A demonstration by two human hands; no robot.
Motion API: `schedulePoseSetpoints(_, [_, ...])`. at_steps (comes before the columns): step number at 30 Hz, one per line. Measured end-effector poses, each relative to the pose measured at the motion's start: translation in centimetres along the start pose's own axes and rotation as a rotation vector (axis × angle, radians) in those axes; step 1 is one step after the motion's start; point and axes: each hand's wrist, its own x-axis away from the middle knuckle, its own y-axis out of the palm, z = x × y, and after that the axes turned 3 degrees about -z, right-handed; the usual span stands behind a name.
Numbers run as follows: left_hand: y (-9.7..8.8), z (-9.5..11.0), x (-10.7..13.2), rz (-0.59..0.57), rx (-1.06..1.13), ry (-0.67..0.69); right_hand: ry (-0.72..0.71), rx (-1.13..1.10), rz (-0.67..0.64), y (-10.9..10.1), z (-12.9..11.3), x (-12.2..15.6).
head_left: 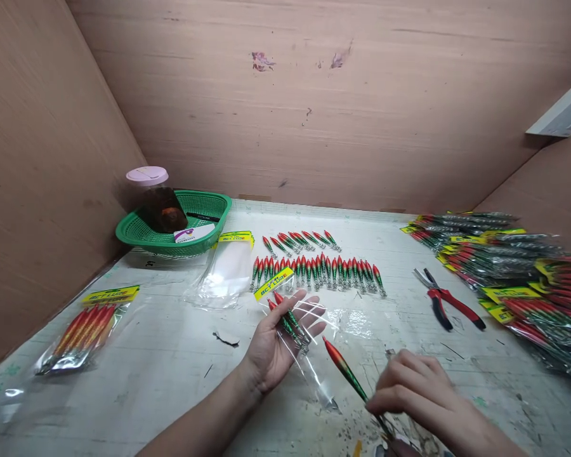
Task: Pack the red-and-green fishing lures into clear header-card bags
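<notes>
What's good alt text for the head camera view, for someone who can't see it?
A left hand holds a clear labelled bag together with red-and-green lures, while the right hand holds another lure. Beyond them lie rows of loose lures; pliers and filled bags are to the right, a green basket to the left.

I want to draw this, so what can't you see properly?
In the head view:
Long lure: its lower end is blurred and partly behind the right hand.
Lures at the left hand: partly covered by its thumb.
White object: cut off by the right edge.
Yellow label: tiny print above the big letters, too small to read.
</notes>
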Motion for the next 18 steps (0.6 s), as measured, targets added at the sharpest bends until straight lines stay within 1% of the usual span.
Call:
schedulePoseSetpoints(1, [0.0,-0.1,0.0,0.002,0.001,-0.016,0.003,0.046,-0.003,0.6,0.1,-0.3])
schedulePoseSetpoints(2, [0.1,-0.2,0.1,0.003,0.002,-0.031,0.017,0.087,0.028,1.4,0.2,-0.6])
schedulePoseSetpoints(6, [0.4,-0.5,0.3,-0.013,-0.006,-0.073,0.092,0.206,0.306,4.5,0.2,-2.3])
schedulePoseSetpoints(7, [0.4,-0.5,0.3,-0.021,-0.01,-0.074,0.103,0.233,0.365,5.1,0.1,-2.6])
schedulePoseSetpoints(8, [0.4,-0.5,0.3,-0.029,-0.012,-0.068,0.101,0.262,0.397,5.4,0.0,-2.9])
schedulePoseSetpoints(11, [0.3,-0.5,0.2,-0.036,0.0,-0.023,0.091,0.361,0.415,5.7,-0.3,-3.0])
schedulePoseSetpoints(13, [0.3,-0.5,0.2,-0.014,0.015,0.012,0.1,0.402,0.421,5.6,-0.4,-2.8])
schedulePoseSetpoints(15, [0.4,-0.5,0.2,0.016,0.013,0.026,0.096,0.42,0.389,5.5,-0.5,-2.6])
schedulePoseSetpoints(17, [0.6,-0.5,0.3,0.036,0.003,0.011,0.065,0.435,0.344,5.6,-0.5,-2.6])
schedulePoseSetpoints(18, [0.7,-0.5,0.4,0.035,0.0,-0.001,0.057,0.437,0.342,5.6,-0.4,-2.7])
